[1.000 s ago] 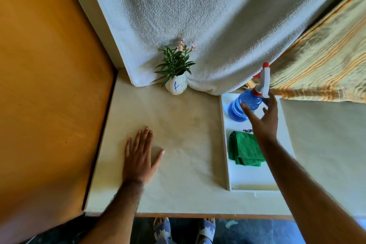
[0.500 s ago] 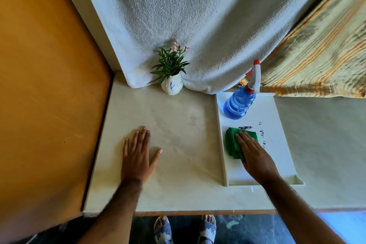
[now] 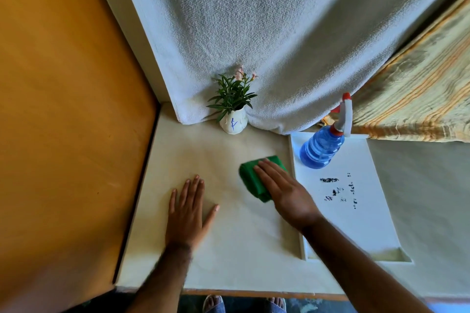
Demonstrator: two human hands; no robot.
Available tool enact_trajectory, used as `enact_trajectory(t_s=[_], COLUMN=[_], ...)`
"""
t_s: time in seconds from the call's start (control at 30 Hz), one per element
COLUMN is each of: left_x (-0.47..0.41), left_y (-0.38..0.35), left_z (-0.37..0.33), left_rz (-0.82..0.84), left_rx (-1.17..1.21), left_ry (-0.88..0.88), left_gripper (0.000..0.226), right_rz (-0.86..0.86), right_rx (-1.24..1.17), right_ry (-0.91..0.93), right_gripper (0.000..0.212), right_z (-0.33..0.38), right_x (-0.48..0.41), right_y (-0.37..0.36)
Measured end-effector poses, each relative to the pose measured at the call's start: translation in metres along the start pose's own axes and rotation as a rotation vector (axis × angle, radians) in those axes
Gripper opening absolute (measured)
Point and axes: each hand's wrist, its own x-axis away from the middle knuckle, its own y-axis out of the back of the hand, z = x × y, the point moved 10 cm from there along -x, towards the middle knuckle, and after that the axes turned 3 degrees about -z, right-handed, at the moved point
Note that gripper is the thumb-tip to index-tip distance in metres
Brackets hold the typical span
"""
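Note:
A folded green cloth (image 3: pixel 250 176) lies on the cream table top (image 3: pixel 203 157), just left of the white tray (image 3: pixel 368 216). My right hand (image 3: pixel 284 190) presses flat on the cloth with straight fingers. My left hand (image 3: pixel 188 208) rests flat on the table with fingers spread, holding nothing. A blue spray bottle (image 3: pixel 321 148) with a white and red trigger head stands at the tray's far corner. Dark smudges (image 3: pixel 335 190) mark the tray's white surface.
A small white vase with a green plant (image 3: pixel 233 109) stands at the back of the table against a hanging white towel (image 3: pixel 267 33). An orange panel (image 3: pixel 63 109) walls the left side. Striped yellow fabric (image 3: pixel 419 99) hangs at the right. My sandalled feet show below the table's front edge.
My right hand left the spray bottle, came down on the green cloth in the tray, and has slid it left onto the table top. My left hand stayed put.

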Motion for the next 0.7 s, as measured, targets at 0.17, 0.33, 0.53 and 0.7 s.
enact_trajectory(t_s=[0.17,0.33,0.53,0.7], left_x=[0.000,-0.001,-0.001,-0.001], left_y=[-0.005,-0.008,-0.009,-0.011], left_z=[0.004,0.003,0.004,0.004], left_rz=[0.008,0.015,0.011,0.028], left_rx=[-0.038,-0.056,-0.072,-0.095], left_ry=[-0.005,-0.005,-0.003,0.000], left_gripper=[0.083,0.085,0.087,0.087], right_rz=[0.047,0.024,0.040,0.099], right_rx=[0.092,0.192,0.199,0.092], right_ry=[0.187,0.341,0.415,0.376], right_gripper=[0.047,0.042,0.038,0.047], right_z=[0.020,0.029,0.023,0.001], right_x=[-0.081,-0.121,-0.138,-0.143], right_y=[-0.027,-0.030,-0.044,-0.061])
